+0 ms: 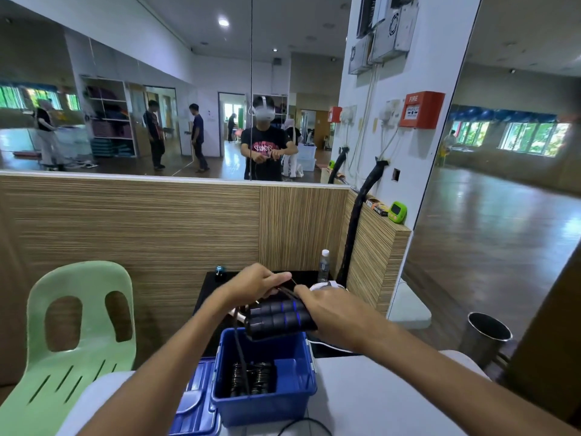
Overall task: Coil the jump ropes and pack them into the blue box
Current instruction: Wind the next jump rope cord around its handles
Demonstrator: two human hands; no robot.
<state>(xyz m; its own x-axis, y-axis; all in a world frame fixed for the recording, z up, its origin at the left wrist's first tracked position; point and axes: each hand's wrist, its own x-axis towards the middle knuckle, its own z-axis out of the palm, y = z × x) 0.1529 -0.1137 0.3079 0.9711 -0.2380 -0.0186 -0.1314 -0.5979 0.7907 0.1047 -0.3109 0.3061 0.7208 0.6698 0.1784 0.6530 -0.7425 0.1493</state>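
Note:
My right hand (330, 313) grips a jump rope's pair of black handles (276, 319) with blue rings, held side by side just above the blue box (295, 401). My left hand (254, 283) pinches the thin black cord (287, 291) near the handles' far end. A loop of that cord (240, 357) hangs down into the box. Inside the box lie black ribbed handles of another coiled rope (251, 377).
The blue lid (195, 401) lies left of the box on a white table (377, 401). A green plastic chair (75, 335) stands to the left. Behind are a black surface with a water bottle (323, 265), a wood partition, and a metal bin (487, 338) on the right.

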